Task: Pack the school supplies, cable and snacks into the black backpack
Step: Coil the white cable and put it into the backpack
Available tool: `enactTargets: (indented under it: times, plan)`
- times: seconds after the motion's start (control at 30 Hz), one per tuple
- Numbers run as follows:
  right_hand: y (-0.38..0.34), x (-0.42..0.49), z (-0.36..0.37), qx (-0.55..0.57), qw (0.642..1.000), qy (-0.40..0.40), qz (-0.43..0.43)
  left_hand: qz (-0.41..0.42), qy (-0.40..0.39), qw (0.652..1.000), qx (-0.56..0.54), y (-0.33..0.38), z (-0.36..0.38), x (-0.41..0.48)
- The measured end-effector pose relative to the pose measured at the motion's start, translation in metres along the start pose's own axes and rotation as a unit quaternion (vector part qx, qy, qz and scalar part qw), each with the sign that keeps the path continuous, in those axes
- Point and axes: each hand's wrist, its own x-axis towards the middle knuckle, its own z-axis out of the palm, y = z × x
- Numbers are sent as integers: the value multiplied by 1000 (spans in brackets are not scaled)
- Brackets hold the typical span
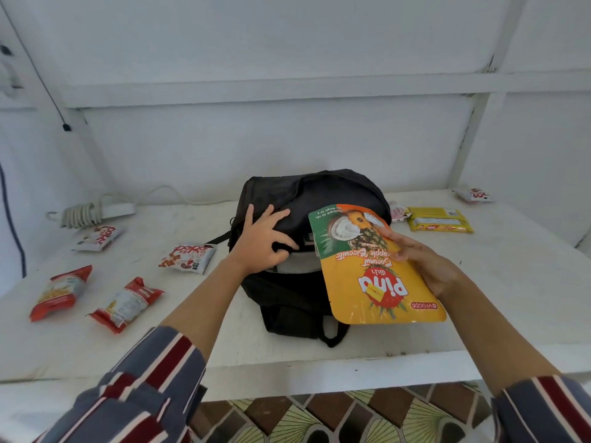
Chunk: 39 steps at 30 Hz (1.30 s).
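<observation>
Sleeves: striped cuffs filled the bottom corners of the frame.
Right hand: right of centre, it grasped a yellow biscuit pouch by its right edge, thumb on the printed face.
Pouch: its long axis ran from lower right to upper centre; the far end lay over the opening of the backpack.
Left hand: at centre, fingers spread, pressing the bag's upper flap back; grasping nothing that I could make out.
Backpack: black, lying on the white table mid-frame; opening just left of the pouch's far end.
Hidden: the bag's inside, apart from a pale strip.
Left of frame: four small snack packets on the table.
Upper left: coiled white cable with its power strip.
Upper right: yellow packet and more small packets, hard to read.
</observation>
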Motion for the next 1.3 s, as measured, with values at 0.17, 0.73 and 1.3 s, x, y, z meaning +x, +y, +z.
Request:
enactTargets:
  times: [0.17, 0.73, 1.3]
  plan:
    - [-5, 0, 3, 11, 1000, 0, -13, -28, -65, 997, 36, -3, -1, 8]
    - [-7, -12, 12, -41, 999, -23, 16, -103, -41, 983, -143, -13, -48, 65]
    - [-21, 74, 86, -57, 995, 80, 32, -61, -41, 983, -169, -19, -64, 71]
